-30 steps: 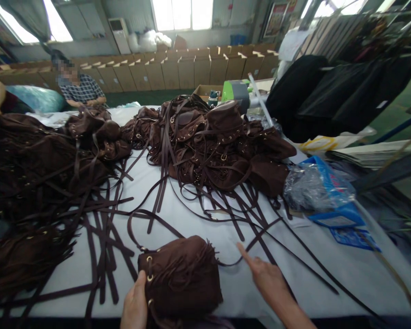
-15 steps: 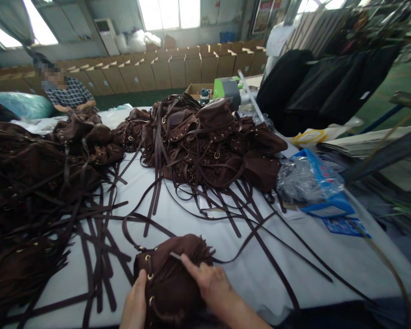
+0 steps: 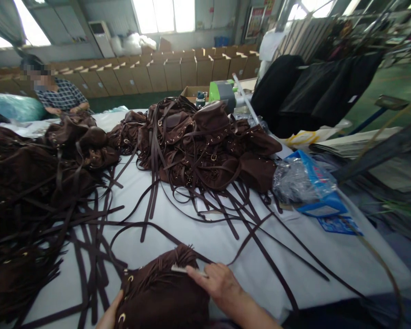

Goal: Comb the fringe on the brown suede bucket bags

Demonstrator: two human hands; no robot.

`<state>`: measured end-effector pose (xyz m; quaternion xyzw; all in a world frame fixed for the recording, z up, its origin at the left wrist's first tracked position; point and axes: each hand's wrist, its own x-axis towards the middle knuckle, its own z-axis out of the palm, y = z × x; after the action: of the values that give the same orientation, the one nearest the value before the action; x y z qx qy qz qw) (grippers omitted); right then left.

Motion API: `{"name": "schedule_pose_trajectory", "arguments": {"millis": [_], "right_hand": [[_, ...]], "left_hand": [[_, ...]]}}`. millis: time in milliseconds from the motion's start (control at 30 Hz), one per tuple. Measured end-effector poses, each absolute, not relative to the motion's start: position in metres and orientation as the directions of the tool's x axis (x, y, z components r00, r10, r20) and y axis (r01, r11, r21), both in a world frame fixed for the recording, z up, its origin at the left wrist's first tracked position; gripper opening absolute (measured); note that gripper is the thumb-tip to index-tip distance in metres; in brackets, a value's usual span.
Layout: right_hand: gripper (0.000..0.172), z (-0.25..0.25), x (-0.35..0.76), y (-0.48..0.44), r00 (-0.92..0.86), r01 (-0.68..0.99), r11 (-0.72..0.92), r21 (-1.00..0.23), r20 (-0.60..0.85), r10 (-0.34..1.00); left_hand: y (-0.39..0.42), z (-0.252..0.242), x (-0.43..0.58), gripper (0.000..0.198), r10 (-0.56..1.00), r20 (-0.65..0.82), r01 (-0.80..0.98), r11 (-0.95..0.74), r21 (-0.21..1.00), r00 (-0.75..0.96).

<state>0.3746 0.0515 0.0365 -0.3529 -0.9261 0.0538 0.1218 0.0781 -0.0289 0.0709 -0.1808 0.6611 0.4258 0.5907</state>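
A brown suede fringed bag (image 3: 160,297) lies at the table's near edge, right in front of me. My left hand (image 3: 108,316) grips its left side by the gold eyelets; only part of the hand shows at the frame's bottom. My right hand (image 3: 216,284) rests on the bag's right top, its fingers pinched on a small pale comb (image 3: 187,270) laid against the fringe. A thin brown strap (image 3: 147,227) loops from the bag across the white table (image 3: 311,269).
A big heap of brown bags and straps (image 3: 205,141) fills the table's middle, another pile (image 3: 27,183) the left side. A blue box with a plastic bag (image 3: 311,187) sits at the right. A person in a checked shirt (image 3: 58,93) sits at the far left.
My right hand came in from the table onto the bag with the comb. The bag was drawn nearer to me and turned, and my left hand slid lower out of view.
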Motion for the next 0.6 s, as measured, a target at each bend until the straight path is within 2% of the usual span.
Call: {"name": "schedule_pose_trajectory", "arguments": {"millis": [67, 133, 200, 267, 333, 400, 467, 533, 600], "right_hand": [[0.076, 0.024, 0.382, 0.061, -0.546, 0.824, 0.54, -0.17, 0.015, 0.838], [0.072, 0.015, 0.407, 0.073, -0.235, 0.959, 0.204, -0.195, -0.152, 0.96], [0.058, 0.014, 0.43, 0.083, -0.047, 0.935, -0.043, -0.352, -0.243, 0.969], [0.05, 0.024, 0.434, 0.085, -0.003, 0.765, -0.207, -0.609, -0.324, 0.946], [0.057, 0.042, 0.417, 0.079, -0.067, 0.499, -0.364, -0.786, -0.454, 0.888], [0.068, 0.06, 0.388, 0.067, -0.204, 0.249, -0.487, -0.837, -0.537, 0.818], [0.077, 0.074, 0.36, 0.055, -0.321, 0.075, -0.552, -0.831, -0.544, 0.775], [0.082, 0.08, 0.34, 0.048, -0.342, -0.034, -0.577, -0.816, -0.533, 0.774], [0.085, 0.079, 0.327, 0.045, -0.288, -0.105, -0.584, -0.805, -0.537, 0.793]], "left_hand": [[-0.03, 0.073, 0.074, 0.044, 0.264, -0.925, -0.708, 0.596, 0.379, -0.273], [-0.032, 0.075, 0.067, 0.042, 0.279, -0.908, -0.681, 0.601, 0.419, -0.312], [-0.036, 0.076, 0.062, 0.04, 0.286, -0.888, -0.659, 0.596, 0.459, -0.359], [-0.038, 0.078, 0.064, 0.04, 0.321, -0.854, -0.636, 0.571, 0.52, -0.41], [-0.035, 0.078, 0.074, 0.041, 0.372, -0.804, -0.611, 0.523, 0.594, -0.463], [-0.027, 0.079, 0.088, 0.042, 0.46, -0.752, -0.6, 0.458, 0.656, -0.471], [-0.017, 0.08, 0.104, 0.045, 0.517, -0.714, -0.592, 0.415, 0.692, -0.473], [-0.008, 0.082, 0.116, 0.049, 0.547, -0.665, -0.544, 0.395, 0.74, -0.508], [-0.002, 0.086, 0.126, 0.051, 0.575, -0.596, -0.453, 0.389, 0.802, -0.56]]}}
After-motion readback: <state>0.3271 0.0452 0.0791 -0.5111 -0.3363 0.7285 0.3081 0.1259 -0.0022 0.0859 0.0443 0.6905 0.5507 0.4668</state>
